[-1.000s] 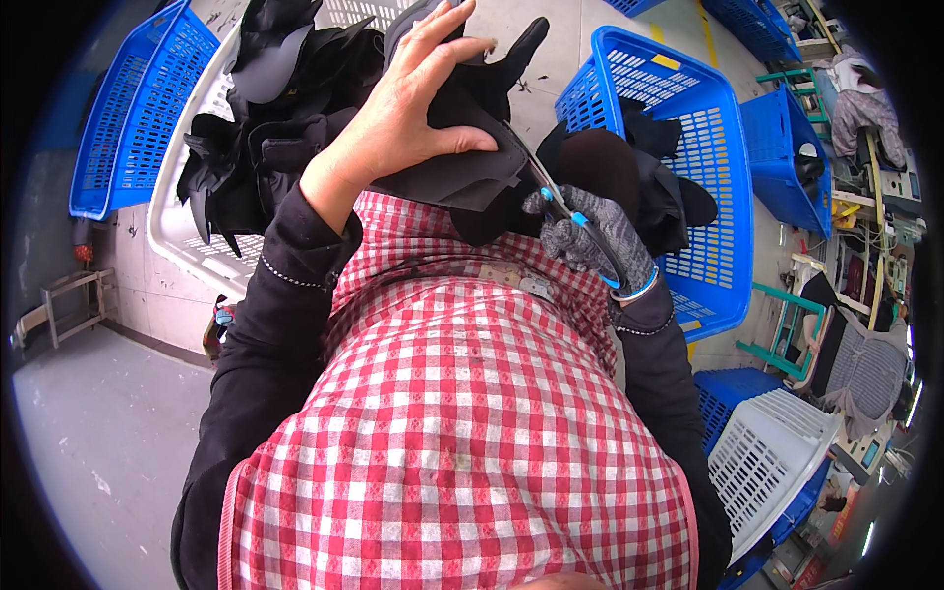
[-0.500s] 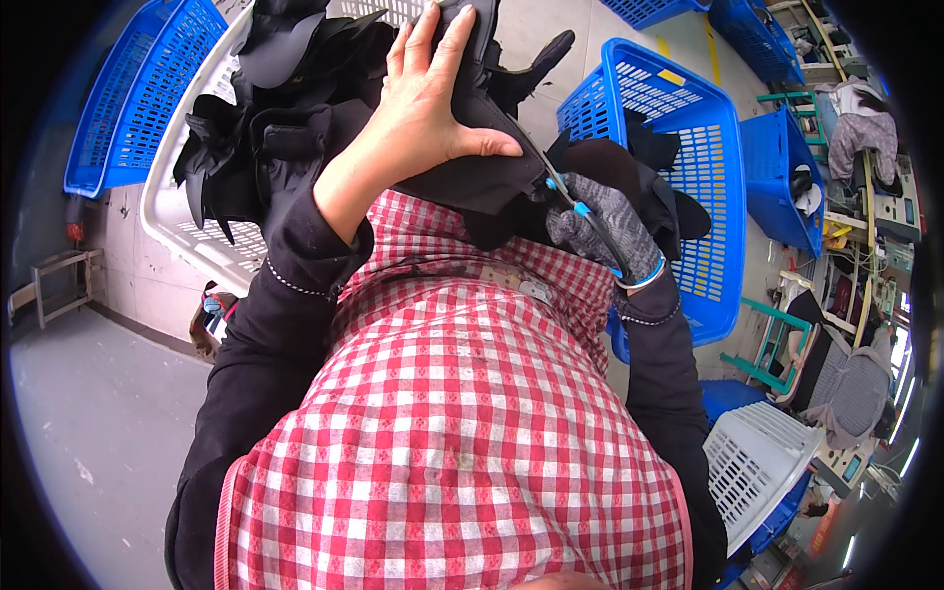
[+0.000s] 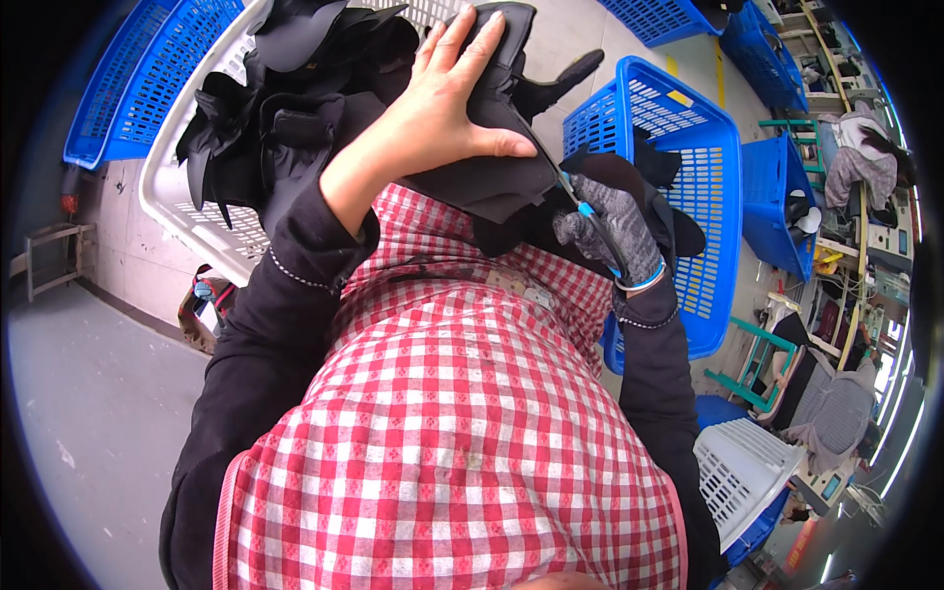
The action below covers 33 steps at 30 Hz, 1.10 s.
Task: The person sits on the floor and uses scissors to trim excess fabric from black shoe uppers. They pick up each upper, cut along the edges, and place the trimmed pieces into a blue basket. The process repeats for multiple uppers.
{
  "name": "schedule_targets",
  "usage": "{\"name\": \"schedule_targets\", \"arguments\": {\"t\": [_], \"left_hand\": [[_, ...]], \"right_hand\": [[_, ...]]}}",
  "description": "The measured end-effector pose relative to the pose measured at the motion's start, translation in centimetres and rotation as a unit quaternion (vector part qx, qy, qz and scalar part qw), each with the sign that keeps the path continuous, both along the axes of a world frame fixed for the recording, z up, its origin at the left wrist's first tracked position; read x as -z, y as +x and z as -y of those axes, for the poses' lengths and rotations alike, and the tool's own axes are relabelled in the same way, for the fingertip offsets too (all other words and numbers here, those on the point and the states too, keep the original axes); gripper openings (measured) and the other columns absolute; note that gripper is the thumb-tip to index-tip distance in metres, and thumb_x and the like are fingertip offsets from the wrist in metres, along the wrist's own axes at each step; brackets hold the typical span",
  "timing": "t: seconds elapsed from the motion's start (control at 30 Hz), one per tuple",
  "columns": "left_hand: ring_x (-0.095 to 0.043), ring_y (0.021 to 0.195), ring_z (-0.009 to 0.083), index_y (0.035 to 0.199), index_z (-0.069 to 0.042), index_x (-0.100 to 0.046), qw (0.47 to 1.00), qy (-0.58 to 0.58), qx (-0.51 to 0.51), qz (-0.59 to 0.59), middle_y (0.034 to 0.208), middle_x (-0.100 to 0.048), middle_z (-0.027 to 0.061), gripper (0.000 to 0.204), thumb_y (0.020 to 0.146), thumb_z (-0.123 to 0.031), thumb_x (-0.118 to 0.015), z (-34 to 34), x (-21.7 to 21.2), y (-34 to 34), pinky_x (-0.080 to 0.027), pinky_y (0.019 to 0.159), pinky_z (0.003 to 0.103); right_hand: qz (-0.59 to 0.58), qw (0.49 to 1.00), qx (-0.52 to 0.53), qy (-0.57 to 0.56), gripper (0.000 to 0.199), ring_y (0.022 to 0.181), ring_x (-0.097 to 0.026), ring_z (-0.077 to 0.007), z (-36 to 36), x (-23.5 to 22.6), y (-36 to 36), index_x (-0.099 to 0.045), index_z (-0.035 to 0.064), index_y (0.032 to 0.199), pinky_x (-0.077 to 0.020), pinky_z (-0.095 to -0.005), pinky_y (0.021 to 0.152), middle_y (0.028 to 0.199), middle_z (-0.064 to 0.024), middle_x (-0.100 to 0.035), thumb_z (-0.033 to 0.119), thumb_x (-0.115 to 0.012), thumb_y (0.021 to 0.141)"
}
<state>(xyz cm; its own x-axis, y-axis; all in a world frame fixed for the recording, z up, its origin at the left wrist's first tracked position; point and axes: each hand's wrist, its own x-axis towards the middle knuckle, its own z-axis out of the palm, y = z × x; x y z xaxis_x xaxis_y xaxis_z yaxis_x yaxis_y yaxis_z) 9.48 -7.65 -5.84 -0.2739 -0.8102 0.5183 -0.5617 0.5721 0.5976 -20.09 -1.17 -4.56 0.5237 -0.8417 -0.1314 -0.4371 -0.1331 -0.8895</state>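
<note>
You wear a red-and-white checked apron (image 3: 462, 433) over black long sleeves (image 3: 265, 344). Your left hand (image 3: 442, 108) is bare. Your right hand (image 3: 605, 226) wears a grey knit glove with a blue-edged cuff.

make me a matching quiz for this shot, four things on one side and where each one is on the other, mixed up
Things:
1. left hand
2. right hand
3. white basket
4. blue basket

Places:
a. on the person's right, beyond the gloved hand
b. pressed flat on the black fabric piece
c. on the person's left, heaped with black pieces
d. in a grey glove, gripping a small blue-handled tool at the fabric's edge

Pairs: 1-b, 2-d, 3-c, 4-a
</note>
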Motion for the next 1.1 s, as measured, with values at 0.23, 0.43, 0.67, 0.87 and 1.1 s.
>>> {"name": "schedule_targets", "arguments": {"t": [0.23,0.43,0.67,0.87,1.1], "left_hand": [[-0.02,0.157,0.0391,0.167,-0.025,-0.021,0.968,0.208,0.107,-0.087,0.17,-0.016,0.0224,0.115,0.077,-0.059,-0.085,0.2,2.5,2.2,-0.028,0.124,0.048],[-0.031,0.152,0.0426,0.166,-0.027,-0.024,0.973,0.2,0.052,-0.097,0.166,-0.024,0.0254,0.115,0.075,-0.059,-0.086,-0.7,3.0,1.3,-0.036,0.12,0.048],[-0.044,0.142,0.0481,0.164,-0.03,-0.029,0.987,0.147,-0.026,-0.059,0.158,-0.035,0.0292,0.124,0.063,-0.08,-0.081,-1.5,3.0,0.0,-0.046,0.112,0.054],[-0.041,0.143,0.0497,0.164,-0.031,-0.027,0.99,0.132,-0.039,-0.016,0.157,-0.035,0.0302,0.126,0.062,-0.084,-0.078,-1.8,3.2,-0.6,-0.046,0.11,0.056],[-0.039,0.144,0.0499,0.164,-0.034,-0.026,0.99,0.136,-0.028,-0.02,0.157,-0.035,0.0312,0.126,0.061,-0.085,-0.077,-1.6,3.2,-0.4,-0.046,0.11,0.056]], "right_hand": [[0.005,0.999,0.03,0.039,0.061,0.062,-0.05,-0.001,-0.5,0.5,0.2,-0.061,0.0044,0.137,-0.038,-0.0189,0.055,0.087,0.0029,-0.068,0.045,-0.077,0.094],[0.001,0.999,0.042,0.013,0.061,0.067,-0.051,-0.0014,-0.7,1.0,0.4,-0.06,0.0073,0.137,-0.0396,-0.019,0.058,0.091,0.0042,-0.067,0.048,-0.076,0.094],[-0.03,0.997,0.059,0.037,0.061,0.068,-0.051,-0.002,-1.8,-0.4,0.0,-0.059,0.0081,0.137,-0.0404,-0.0197,0.06,0.092,0.0033,-0.068,0.05,-0.073,0.095],[-0.031,0.997,0.065,0.041,0.058,0.065,-0.051,-0.0021,-1.8,-0.2,0.4,-0.059,0.0088,0.138,-0.039,-0.0192,0.057,0.089,0.0028,-0.068,0.048,-0.072,0.097],[-0.062,0.992,0.096,0.061,0.053,0.085,-0.07,-0.0269,-1.3,0.1,0.3,-0.066,-0.0003,0.127,-0.0537,-0.0361,0.076,0.098,-0.015,-0.073,0.034,-0.082,0.09]]}}
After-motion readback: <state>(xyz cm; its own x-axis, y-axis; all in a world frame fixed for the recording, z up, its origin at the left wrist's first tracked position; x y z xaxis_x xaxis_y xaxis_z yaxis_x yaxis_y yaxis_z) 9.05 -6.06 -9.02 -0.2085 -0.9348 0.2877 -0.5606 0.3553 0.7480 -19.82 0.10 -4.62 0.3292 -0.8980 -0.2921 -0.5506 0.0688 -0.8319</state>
